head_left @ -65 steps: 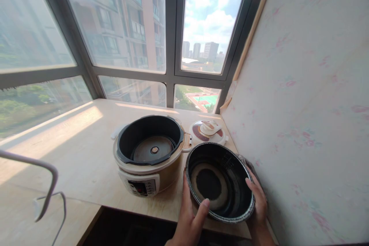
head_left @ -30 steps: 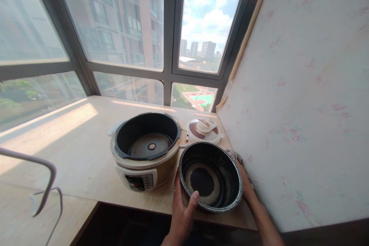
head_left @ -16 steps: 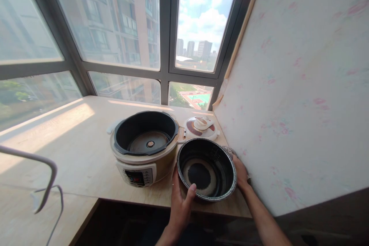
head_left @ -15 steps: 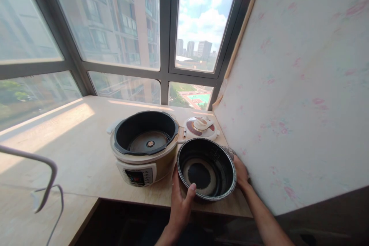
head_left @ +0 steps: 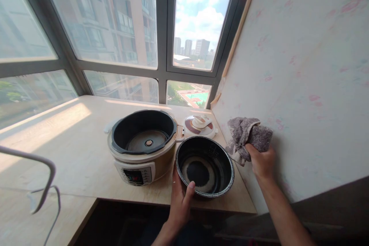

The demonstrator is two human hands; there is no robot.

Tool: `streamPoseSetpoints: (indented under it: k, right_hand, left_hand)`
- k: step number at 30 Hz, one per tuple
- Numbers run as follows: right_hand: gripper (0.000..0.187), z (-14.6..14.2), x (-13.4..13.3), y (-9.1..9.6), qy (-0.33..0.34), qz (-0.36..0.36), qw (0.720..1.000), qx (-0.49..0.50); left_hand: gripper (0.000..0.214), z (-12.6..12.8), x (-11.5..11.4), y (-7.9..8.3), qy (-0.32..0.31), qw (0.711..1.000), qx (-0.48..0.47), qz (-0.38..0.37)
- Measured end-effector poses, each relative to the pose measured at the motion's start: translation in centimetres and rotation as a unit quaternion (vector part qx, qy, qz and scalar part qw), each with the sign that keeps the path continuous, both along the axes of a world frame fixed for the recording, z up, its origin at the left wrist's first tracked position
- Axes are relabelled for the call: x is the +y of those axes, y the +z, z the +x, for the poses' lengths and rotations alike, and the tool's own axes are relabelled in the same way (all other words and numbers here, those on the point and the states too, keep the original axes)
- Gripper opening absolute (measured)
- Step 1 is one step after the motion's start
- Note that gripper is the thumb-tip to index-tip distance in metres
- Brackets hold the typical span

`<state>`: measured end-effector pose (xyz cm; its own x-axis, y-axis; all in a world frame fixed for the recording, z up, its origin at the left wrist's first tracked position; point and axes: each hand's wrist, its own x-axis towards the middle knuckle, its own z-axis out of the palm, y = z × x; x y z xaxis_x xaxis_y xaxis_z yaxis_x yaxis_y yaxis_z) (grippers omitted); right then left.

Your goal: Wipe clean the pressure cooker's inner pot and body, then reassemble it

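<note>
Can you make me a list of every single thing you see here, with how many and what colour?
Wooden table: one, pale tan, across the lower half
Electric pressure cooker: one, cream and gold with black inside, on the table
Cooker lid: one, white and brown, behind the inner pot
Inner pot: one, black, right of the cooker
Towel: one, greyish brown, near the wall
Wallpapered wall: one, whitish with pink flowers, right
Window frame: one, grey, back and left
Bent tubing: count unclear, grey, left edge
Buildings: several, pale, outside
Sports court: one, green and red, outside
Left hand: one, bare, holding the inner pot
Right hand: one, bare, holding the towel
</note>
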<state>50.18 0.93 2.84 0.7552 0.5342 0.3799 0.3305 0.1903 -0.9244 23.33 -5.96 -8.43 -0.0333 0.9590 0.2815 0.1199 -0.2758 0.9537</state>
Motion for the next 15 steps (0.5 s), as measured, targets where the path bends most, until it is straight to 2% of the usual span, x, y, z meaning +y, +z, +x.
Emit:
streamPoseSetpoints:
  k: [2,4,7,10,13,15]
  right_hand:
    - [0.037,-0.1,-0.6,1.6,0.035,0.063,0.997,0.040]
    - [0.032,-0.3,-1.1,2.9,0.098,0.077,0.990,0.061]
    - [0.029,-1.1,-1.8,3.8,0.230,-0.017,0.972,0.040]
    - [0.037,-2.6,-1.6,3.6,0.349,-0.135,0.926,-0.044]
    - [0.049,-4.1,-0.9,2.3,0.410,-0.225,0.870,-0.158]
    - [0.053,-4.9,-0.2,1.3,0.423,-0.274,0.833,-0.229]
  left_hand:
    - [0.071,0.1,0.0,0.1,-0.006,1.000,-0.007,-0.009]
    - [0.073,0.1,-0.1,0.1,-0.008,1.000,-0.017,-0.019]
    - [0.074,0.1,0.0,0.1,-0.014,0.999,-0.031,-0.029]
    - [0.074,-0.3,0.3,0.2,-0.037,0.998,-0.036,-0.038]
    - [0.075,-0.9,0.7,0.6,-0.073,0.996,-0.029,-0.035]
    - [0.074,-1.2,1.0,1.0,-0.088,0.995,-0.029,-0.031]
